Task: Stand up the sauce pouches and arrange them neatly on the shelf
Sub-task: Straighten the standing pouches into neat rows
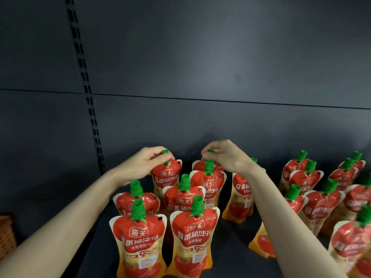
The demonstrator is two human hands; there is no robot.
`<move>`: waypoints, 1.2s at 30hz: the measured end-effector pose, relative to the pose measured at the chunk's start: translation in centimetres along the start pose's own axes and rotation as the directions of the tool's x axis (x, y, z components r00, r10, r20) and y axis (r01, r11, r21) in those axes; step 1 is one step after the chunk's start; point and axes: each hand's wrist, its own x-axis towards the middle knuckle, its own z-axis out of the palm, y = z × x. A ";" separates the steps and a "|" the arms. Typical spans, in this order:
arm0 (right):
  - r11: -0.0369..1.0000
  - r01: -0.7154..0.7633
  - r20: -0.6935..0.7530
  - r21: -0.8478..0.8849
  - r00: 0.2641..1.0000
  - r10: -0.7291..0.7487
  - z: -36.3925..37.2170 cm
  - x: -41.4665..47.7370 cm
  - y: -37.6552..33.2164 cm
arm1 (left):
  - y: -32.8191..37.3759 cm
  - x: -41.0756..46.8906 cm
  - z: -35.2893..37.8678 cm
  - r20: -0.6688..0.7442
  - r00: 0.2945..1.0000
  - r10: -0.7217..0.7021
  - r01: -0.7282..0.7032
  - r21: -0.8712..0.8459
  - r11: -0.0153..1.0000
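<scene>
left hand: fingers pinch far-left pouch cap | right hand: fingers pinch neighbouring far pouch cap | visible pouches upright on shelf | right group crowded, probably still needs straightening

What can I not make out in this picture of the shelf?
Head view:
- The back pouch: the right hand and a front pouch hide most of it.
- The low pouch: the right forearm covers all but its bottom.
- The right-edge pouches: blurred, cut by the frame.
- The basket: cut by the left edge.
</scene>
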 end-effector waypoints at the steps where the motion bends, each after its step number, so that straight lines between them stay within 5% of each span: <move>1: 0.999 0.003 0.019 0.039 1.000 -0.004 0.1 0.1 -0.1 | -0.1 -0.1 -0.1 -0.011 1.000 0.014 -0.014 -0.002 1.000; 10: 0.969 -0.051 0.156 0.243 0.988 0.013 0.4 0.8 -0.7 | -0.6 -0.3 -1.2 0.017 1.000 0.007 -0.007 0.000 1.000; 36: 0.980 -0.113 0.170 0.163 0.982 0.085 0.4 0.3 -0.5 | -0.3 -0.8 -1.2 0.037 0.999 -0.019 0.017 0.046 0.999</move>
